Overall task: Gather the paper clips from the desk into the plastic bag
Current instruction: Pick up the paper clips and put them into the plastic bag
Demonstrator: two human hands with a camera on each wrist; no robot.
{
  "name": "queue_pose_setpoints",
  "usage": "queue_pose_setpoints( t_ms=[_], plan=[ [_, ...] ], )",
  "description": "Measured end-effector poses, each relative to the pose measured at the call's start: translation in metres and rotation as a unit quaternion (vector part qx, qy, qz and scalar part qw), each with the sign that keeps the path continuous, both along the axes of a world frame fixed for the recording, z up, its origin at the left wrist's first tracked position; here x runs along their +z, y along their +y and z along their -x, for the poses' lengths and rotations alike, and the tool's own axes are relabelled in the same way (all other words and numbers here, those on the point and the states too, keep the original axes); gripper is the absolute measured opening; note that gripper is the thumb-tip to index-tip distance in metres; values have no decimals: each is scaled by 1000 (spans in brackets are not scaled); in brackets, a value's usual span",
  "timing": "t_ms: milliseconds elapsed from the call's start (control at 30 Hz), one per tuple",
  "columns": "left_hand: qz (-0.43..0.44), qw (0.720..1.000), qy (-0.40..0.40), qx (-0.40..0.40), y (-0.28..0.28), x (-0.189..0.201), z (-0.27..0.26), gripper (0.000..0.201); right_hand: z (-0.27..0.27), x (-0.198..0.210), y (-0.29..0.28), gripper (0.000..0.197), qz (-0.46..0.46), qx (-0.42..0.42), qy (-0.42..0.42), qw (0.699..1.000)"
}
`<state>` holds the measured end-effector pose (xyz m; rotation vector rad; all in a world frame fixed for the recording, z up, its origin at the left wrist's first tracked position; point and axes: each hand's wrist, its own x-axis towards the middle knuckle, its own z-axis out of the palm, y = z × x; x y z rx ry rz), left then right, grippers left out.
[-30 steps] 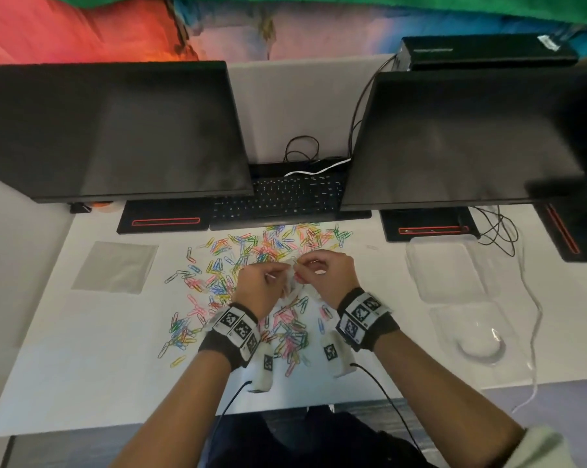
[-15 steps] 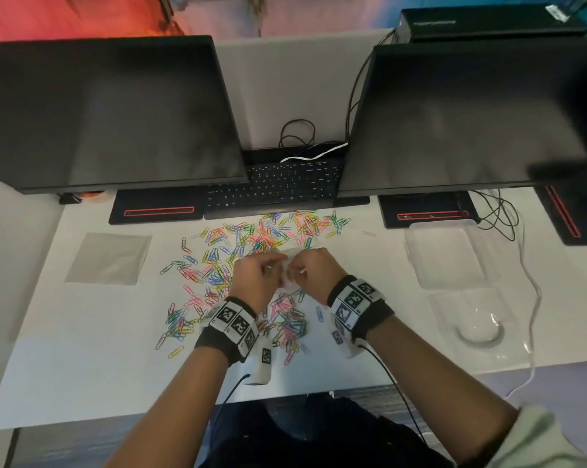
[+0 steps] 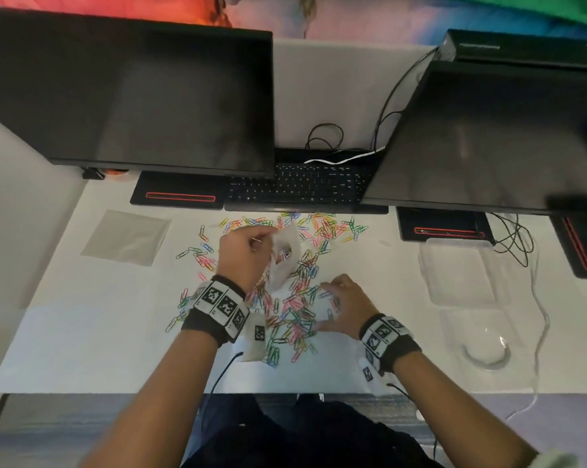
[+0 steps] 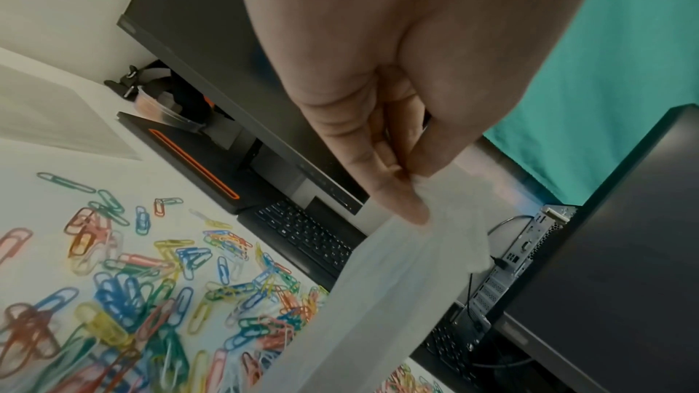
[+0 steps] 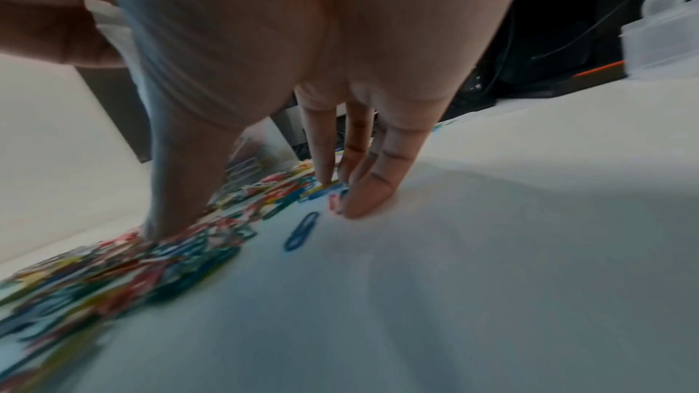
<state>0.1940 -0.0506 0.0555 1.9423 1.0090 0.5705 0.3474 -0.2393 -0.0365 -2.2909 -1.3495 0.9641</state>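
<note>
Many coloured paper clips [image 3: 299,298] lie scattered across the white desk [image 3: 82,349] in front of the keyboard. My left hand [image 3: 248,255] pinches the rim of a clear plastic bag [image 3: 285,261] and holds it above the clips; its mouth gapes and a few clips show inside. The left wrist view shows fingers [image 4: 401,199] and thumb pinching the bag [image 4: 378,295]. My right hand [image 3: 339,305] is spread over the pile, with fingertips [image 5: 363,199] and thumb touching the clips [image 5: 189,247] on the desk. It holds nothing that I can see.
A flat grey plastic bag [image 3: 126,238] lies at the left of the desk. Clear plastic containers [image 3: 464,271] sit at the right, with cables [image 3: 515,241] beside them. A keyboard [image 3: 299,187] and two dark monitors [image 3: 133,96] stand behind the clips.
Both hands were together on the bag. Now the right hand has let go and dropped down and right onto the clip pile, while the left keeps the bag raised.
</note>
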Motion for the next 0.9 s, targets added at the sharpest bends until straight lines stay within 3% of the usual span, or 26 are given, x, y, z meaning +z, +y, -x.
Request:
queue_pose_setpoints(
  t_ms=[167,267,367,533,667,800,900],
  plan=[
    [-2,1000,-19,10,2,3,10,22,34,-9,2,120,11,88,-47,995],
    [0,1000,-20,14,0,1,14,21,44,-17,3,119,10,89,-58,994],
    [13,1000,-14,15,-3,-4,18,22,45,-19,5,98,-20,90,-77,993],
    [23,1000,-9,19,-6,-7,21,22,44,-22,6,43,-85,147,-124,978],
    [27,999,-8,16,-9,-7,18,22,42,-25,10,22,-130,167,-167,963],
    [24,1000,-5,13,-12,-8,16,22,33,-25,12,14,-149,105,-155,971],
    [20,1000,-9,3,-15,-9,15,21,23,-15,14,10,-133,-86,-23,987]
  ],
)
